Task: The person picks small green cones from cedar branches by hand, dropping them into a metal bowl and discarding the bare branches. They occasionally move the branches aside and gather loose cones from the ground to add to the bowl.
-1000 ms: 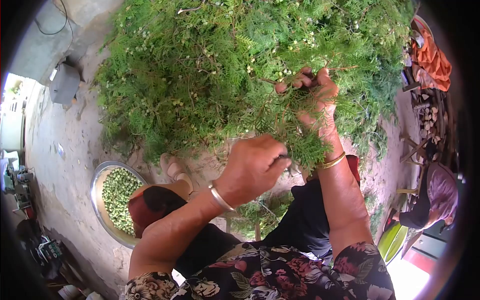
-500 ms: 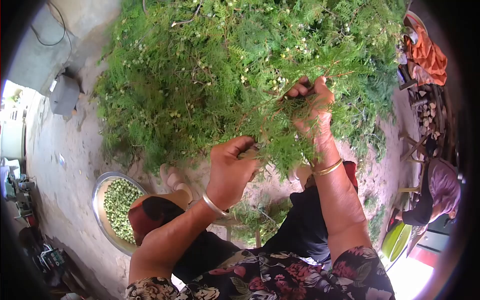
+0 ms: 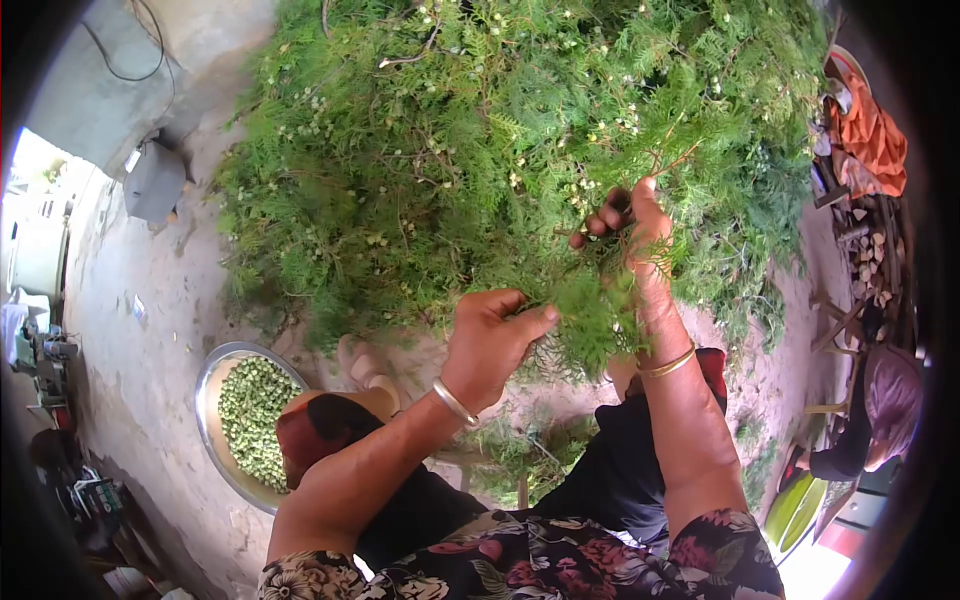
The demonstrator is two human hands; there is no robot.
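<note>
A big heap of feathery green branches (image 3: 480,130) with small pale buds covers the ground ahead of me. My right hand (image 3: 628,232) is raised and closed around the stem of one leafy sprig (image 3: 590,300) that hangs down toward me. My left hand (image 3: 490,335), with a silver bangle on the wrist, pinches at the lower foliage of that sprig with thumb and fingers together. Whether it holds a picked bud is hidden by the fingers. A metal bowl (image 3: 212,375) full of small green buds (image 3: 250,405) sits on the ground at my lower left.
Bare concrete floor (image 3: 140,300) runs along the left, with a grey box (image 3: 155,182) near the wall. My knees and a sandalled foot (image 3: 365,365) are below the hands. A person in purple (image 3: 880,410) sits at the right edge, beside orange cloth (image 3: 865,120) and wood scraps.
My left hand moved from gripping low on the sprig to pinching its foliage higher up. My right hand shifted down and right with the stem. The camera view drifted slightly.
</note>
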